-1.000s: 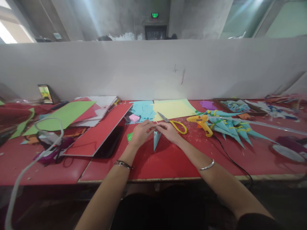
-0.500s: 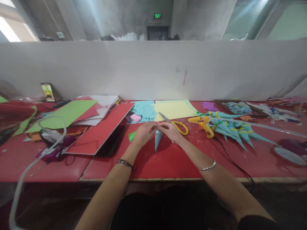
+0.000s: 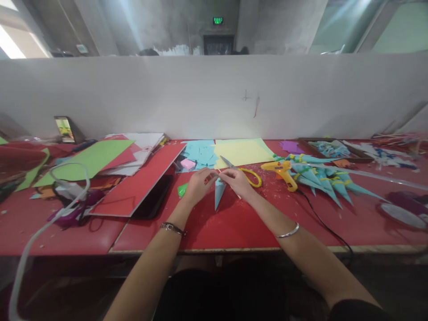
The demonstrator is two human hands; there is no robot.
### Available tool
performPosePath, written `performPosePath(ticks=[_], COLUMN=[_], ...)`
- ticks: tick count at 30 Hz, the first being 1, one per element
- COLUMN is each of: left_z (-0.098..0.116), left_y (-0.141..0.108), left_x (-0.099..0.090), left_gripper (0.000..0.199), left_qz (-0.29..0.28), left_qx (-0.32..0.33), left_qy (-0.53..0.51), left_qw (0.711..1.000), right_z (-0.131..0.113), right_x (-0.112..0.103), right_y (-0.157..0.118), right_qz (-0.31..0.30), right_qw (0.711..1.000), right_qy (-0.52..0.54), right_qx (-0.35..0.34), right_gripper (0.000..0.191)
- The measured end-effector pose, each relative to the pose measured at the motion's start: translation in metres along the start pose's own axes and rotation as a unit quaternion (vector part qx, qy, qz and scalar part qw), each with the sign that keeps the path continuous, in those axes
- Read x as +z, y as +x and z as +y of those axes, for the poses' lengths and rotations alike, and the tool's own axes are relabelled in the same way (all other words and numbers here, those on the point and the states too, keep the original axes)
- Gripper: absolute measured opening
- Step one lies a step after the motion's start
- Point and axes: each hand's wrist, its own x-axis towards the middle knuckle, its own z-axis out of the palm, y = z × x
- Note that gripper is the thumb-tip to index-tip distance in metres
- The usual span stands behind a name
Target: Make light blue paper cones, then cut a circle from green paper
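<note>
A light-blue paper cone [image 3: 219, 194] points its tip down toward me over the red table. Both hands pinch at its wide upper end, my left hand [image 3: 199, 183] from one side and my right hand [image 3: 238, 182] from the other, fingertips nearly meeting. The fingers cover the cone's rim. A thin pale stick [image 3: 238, 196] shows under my right hand; whether it is gripped I cannot tell. Just beyond the right hand lie yellow-handled scissors [image 3: 252, 176]. A green piece [image 3: 182, 190] lies beside my left hand.
Right of the hands are a yellow glue gun [image 3: 281, 173] with a black cord and several finished-looking blue cones [image 3: 321, 180]. Behind lie blue paper pieces [image 3: 200, 152] and pale yellow sheets [image 3: 244, 149]. A red board [image 3: 140, 183] leans at left, near a white cable [image 3: 36, 236].
Both hands stay pinched at the cone's upper end, with only slight finger movement. The whole view has shifted a little.
</note>
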Motion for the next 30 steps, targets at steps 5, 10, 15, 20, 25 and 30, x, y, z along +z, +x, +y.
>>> performPosePath(ticks=[5, 10, 15, 20, 25, 30], left_z=[0.001, -0.001, -0.003, -0.002, 0.001, -0.001], left_y=[0.000, 0.000, 0.001, -0.001, -0.003, -0.003], left_x=[-0.006, -0.006, -0.003, -0.002, -0.004, -0.004], left_gripper=[0.016, 0.022, 0.021, 0.016, 0.030, 0.038], left_qz=[0.032, 0.020, -0.001, -0.006, -0.035, -0.024], left_qx=[-0.058, -0.075, -0.075, -0.104, -0.134, -0.110], left_qy=[-0.024, -0.021, -0.013, -0.062, -0.094, 0.039], left_qw=[0.997, 0.997, 0.997, 0.993, 0.986, 0.993], right_z=[0.006, 0.013, 0.009, 0.005, 0.008, 0.014], right_x=[-0.009, -0.014, -0.010, -0.011, -0.013, -0.016], right_y=[0.006, 0.010, 0.008, 0.006, 0.007, 0.010], right_qz=[0.073, 0.077, 0.060, 0.062, 0.036, 0.024], right_qw=[0.994, 0.985, 0.982, 0.984, 0.987, 0.996], right_qy=[0.060, 0.131, 0.157, 0.153, 0.135, 0.063], right_qx=[0.054, 0.082, 0.088, 0.072, 0.079, 0.059], right_gripper=[0.019, 0.021, 0.015, 0.018, 0.018, 0.020])
